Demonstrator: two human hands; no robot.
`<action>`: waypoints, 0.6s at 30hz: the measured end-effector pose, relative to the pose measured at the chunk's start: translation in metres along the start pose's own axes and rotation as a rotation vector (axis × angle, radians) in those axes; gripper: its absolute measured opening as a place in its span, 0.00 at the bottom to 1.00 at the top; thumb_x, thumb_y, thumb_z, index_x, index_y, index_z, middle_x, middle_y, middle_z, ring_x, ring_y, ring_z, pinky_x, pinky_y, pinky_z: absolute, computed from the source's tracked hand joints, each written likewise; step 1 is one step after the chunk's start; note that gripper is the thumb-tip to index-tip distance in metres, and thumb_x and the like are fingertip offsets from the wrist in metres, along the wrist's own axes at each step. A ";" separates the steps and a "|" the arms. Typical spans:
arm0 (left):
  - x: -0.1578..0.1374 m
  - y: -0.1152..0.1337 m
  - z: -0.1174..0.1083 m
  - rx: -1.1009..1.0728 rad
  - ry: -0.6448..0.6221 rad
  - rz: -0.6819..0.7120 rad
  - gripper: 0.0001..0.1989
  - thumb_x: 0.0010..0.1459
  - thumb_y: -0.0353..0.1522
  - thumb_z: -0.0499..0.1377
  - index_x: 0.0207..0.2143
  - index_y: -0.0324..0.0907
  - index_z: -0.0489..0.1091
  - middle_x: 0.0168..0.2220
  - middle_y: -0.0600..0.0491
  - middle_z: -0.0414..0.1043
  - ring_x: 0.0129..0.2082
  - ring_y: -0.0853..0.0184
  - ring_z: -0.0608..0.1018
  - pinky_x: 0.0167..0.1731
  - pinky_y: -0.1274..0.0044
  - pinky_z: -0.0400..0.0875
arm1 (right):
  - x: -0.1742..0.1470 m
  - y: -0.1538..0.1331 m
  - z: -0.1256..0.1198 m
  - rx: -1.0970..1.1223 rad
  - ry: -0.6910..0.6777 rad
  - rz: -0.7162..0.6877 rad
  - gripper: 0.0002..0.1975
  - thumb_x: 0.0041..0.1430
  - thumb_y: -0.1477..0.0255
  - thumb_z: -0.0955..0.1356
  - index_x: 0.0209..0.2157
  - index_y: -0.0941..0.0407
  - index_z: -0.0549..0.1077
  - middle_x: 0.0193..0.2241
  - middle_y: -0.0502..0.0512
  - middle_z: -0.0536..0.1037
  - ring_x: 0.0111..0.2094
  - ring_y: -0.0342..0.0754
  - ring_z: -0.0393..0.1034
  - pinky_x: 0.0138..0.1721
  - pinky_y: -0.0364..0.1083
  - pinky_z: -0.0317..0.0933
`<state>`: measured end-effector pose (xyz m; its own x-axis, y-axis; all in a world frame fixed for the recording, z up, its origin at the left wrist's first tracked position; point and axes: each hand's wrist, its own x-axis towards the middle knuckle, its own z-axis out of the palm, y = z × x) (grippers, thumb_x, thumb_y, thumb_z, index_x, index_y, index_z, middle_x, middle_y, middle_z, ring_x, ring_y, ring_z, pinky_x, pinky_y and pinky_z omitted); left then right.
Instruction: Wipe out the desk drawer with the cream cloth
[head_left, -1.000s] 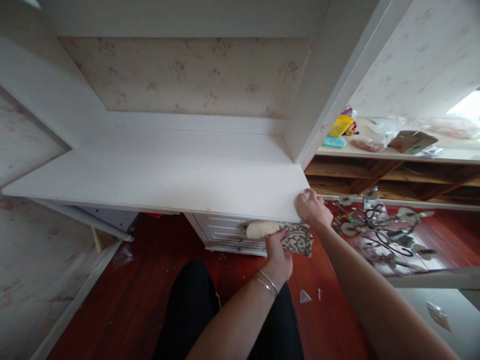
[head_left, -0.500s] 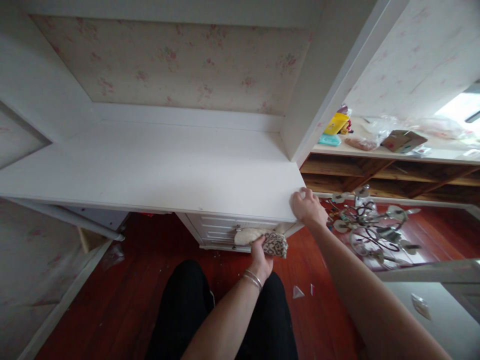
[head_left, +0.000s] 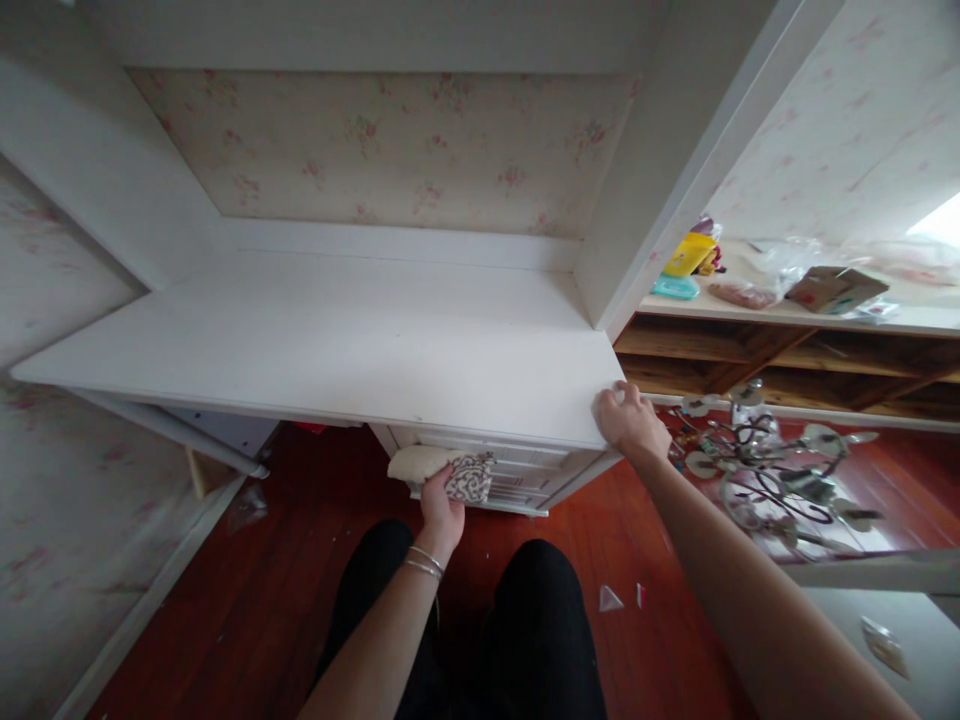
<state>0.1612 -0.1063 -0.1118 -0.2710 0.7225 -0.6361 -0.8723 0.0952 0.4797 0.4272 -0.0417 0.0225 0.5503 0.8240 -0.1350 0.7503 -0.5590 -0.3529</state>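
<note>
Folded cloth (head_left: 469,478), plain cream at one end and dark-patterned at the other, is in the grip of my left hand (head_left: 442,512). It lies against the upper front of the white drawer unit (head_left: 529,468), just below the desktop's front edge. My right hand (head_left: 634,422) is closed around the right front corner of the white desk (head_left: 375,335). A small pale spot shows by its fingertips, and I cannot make out what it is.
On the floor at right lies a chandelier (head_left: 780,460) with glass cups. Behind it runs a low wooden shelf (head_left: 810,350) bearing a yellow container (head_left: 690,254), bags and a cardboard box (head_left: 836,288). Plastic scraps (head_left: 610,599) lie on the red floor. A tall side panel (head_left: 675,170) rises from the desk.
My left hand has moved left along the drawer front with the cloth. My right hand stays on the desk corner. The view has shifted slightly.
</note>
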 end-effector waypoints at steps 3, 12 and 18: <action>-0.011 0.024 0.007 0.014 -0.011 0.041 0.08 0.50 0.21 0.59 0.34 0.35 0.73 0.32 0.48 0.78 0.33 0.65 0.80 0.41 0.72 0.75 | -0.002 -0.001 -0.001 -0.003 -0.003 0.006 0.29 0.64 0.52 0.52 0.62 0.48 0.57 0.56 0.66 0.65 0.54 0.69 0.65 0.51 0.64 0.59; -0.070 0.039 0.041 -0.031 -0.118 0.062 0.15 0.50 0.23 0.60 0.41 0.37 0.74 0.37 0.48 0.78 0.38 0.63 0.80 0.45 0.69 0.74 | 0.001 0.000 0.000 -0.008 -0.005 0.005 0.29 0.64 0.53 0.52 0.62 0.48 0.57 0.57 0.67 0.65 0.53 0.69 0.65 0.50 0.64 0.59; -0.099 -0.013 0.054 0.016 -0.267 -0.208 0.09 0.49 0.25 0.60 0.36 0.34 0.75 0.38 0.45 0.78 0.37 0.60 0.80 0.41 0.70 0.75 | 0.003 0.001 0.001 -0.012 0.000 0.005 0.28 0.64 0.54 0.52 0.62 0.48 0.57 0.56 0.66 0.65 0.53 0.67 0.65 0.50 0.64 0.60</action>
<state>0.2215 -0.1418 -0.0228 0.0297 0.8401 -0.5417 -0.8907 0.2682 0.3671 0.4288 -0.0394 0.0208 0.5538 0.8213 -0.1368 0.7521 -0.5640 -0.3410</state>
